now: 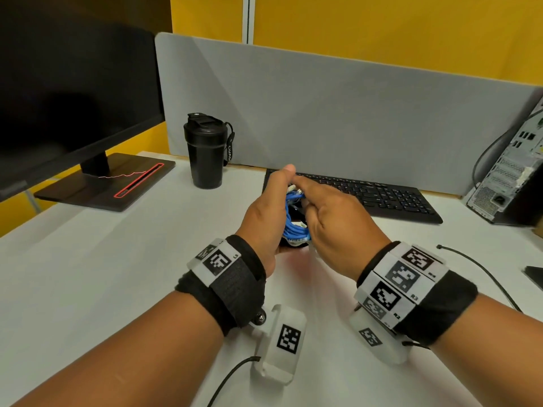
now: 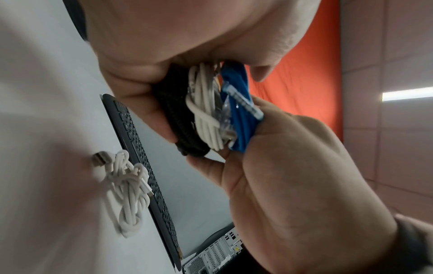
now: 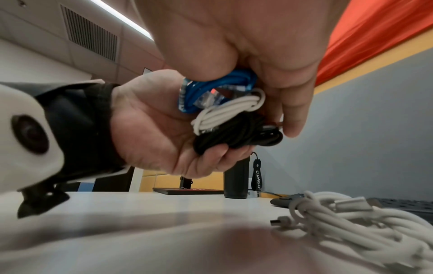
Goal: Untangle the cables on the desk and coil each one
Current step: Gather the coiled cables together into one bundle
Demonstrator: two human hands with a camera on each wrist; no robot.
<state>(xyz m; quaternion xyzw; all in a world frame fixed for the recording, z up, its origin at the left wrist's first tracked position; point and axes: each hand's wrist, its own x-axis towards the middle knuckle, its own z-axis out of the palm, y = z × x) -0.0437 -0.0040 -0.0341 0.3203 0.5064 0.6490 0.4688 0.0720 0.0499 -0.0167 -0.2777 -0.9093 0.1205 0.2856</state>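
Above the white desk (image 1: 117,259), left hand (image 1: 266,218) cups and right hand (image 1: 338,224) curls fingers around stacked coils: smooth blue cable (image 1: 295,218), rubbery white cable (image 2: 206,111), braided black cable (image 3: 234,129); another white coil (image 2: 126,189) lies beside the keyboard (image 1: 382,195).

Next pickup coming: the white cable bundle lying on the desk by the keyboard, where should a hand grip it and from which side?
Grip the white cable bundle at its wrapped middle, where turns bind the loops, coming down from above. It lies flat on the desk against the keyboard, so that side is blocked. Its loose plug ends would probably slip or unwind it.
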